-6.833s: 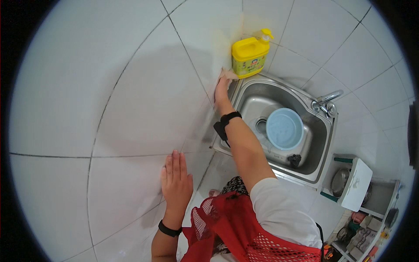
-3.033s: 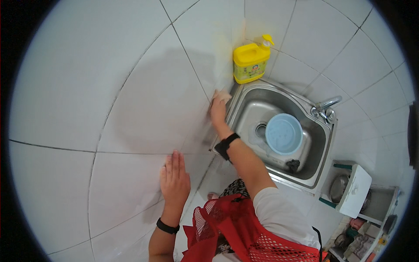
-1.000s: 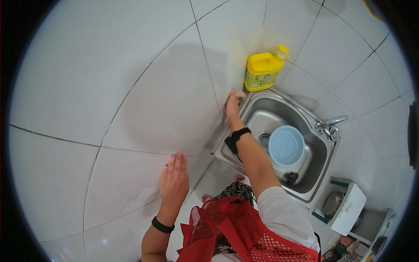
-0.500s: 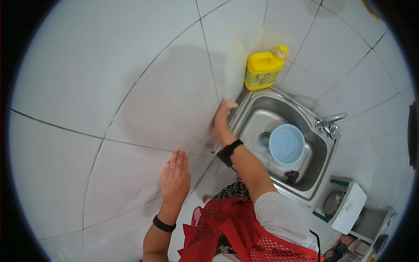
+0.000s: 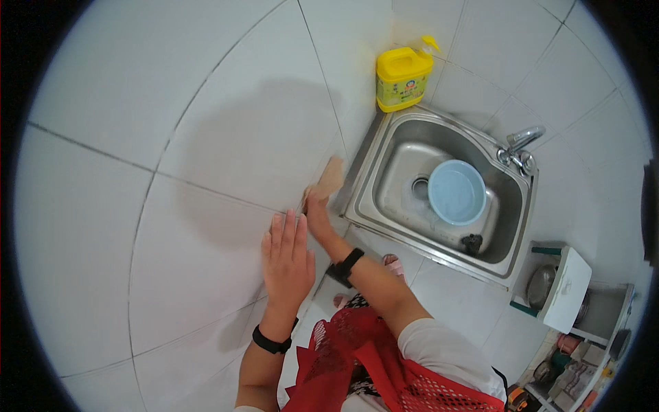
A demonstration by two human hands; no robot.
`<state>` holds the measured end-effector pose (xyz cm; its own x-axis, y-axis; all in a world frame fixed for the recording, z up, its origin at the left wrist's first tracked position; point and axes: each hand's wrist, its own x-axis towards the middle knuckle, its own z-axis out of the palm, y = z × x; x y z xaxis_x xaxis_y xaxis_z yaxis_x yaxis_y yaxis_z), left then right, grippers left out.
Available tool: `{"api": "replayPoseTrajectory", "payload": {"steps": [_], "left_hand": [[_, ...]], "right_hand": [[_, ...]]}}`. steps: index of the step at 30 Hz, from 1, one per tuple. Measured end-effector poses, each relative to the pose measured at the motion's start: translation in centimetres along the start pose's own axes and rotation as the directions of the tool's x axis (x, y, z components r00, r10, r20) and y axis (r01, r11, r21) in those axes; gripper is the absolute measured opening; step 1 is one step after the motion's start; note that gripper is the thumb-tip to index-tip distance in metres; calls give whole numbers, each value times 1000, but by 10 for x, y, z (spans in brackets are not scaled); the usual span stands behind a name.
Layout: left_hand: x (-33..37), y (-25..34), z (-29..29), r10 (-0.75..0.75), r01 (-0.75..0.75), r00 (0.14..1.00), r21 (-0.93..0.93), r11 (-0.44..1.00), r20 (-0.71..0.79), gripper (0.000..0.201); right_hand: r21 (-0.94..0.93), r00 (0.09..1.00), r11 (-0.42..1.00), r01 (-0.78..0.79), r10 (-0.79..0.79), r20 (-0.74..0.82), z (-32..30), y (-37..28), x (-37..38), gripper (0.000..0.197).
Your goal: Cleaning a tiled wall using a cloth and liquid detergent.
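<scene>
My left hand [image 5: 287,253] lies flat against the white tiled wall [image 5: 226,137], fingers straight and close together. Just to its right, my right hand [image 5: 317,214] holds a beige cloth [image 5: 330,178] against the same wall; part of the cloth spreads out beyond the fingers. The fingers on the wall side are partly hidden. Both wrists wear black bands. Close by on the right is a stainless steel sink [image 5: 357,213], with a light blue basin [image 5: 457,192] of water in it beside the drain.
A yellow pump bottle [image 5: 403,79] stands at the sink's back left corner. A chrome tap [image 5: 523,139] rises at the back right. Dark scrubbing material [image 5: 472,243] lies in the sink. At the lower right, a white rack [image 5: 568,288] holds metal bowls and packages.
My right hand has come back along the wall with the cloth, from the sink's left edge to beside my left hand. The view has shifted, so the sink sits higher.
</scene>
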<state>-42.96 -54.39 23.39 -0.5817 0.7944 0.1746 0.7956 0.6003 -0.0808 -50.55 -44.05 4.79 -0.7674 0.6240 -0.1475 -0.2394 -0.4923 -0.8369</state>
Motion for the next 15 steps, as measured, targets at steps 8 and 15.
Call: {"api": "replayPoseTrajectory", "payload": {"steps": [8,15], "left_hand": [[-54,-18,2,64,-88,993,-265,960,-99,58],[-80,-23,7,87,-95,995,-192,977,-52,62]], "right_hand": [[-333,980,928,165,-191,-49,-3,-32,26,57],[-292,908,914,283,-353,-226,-11,-73,52,53]]}}
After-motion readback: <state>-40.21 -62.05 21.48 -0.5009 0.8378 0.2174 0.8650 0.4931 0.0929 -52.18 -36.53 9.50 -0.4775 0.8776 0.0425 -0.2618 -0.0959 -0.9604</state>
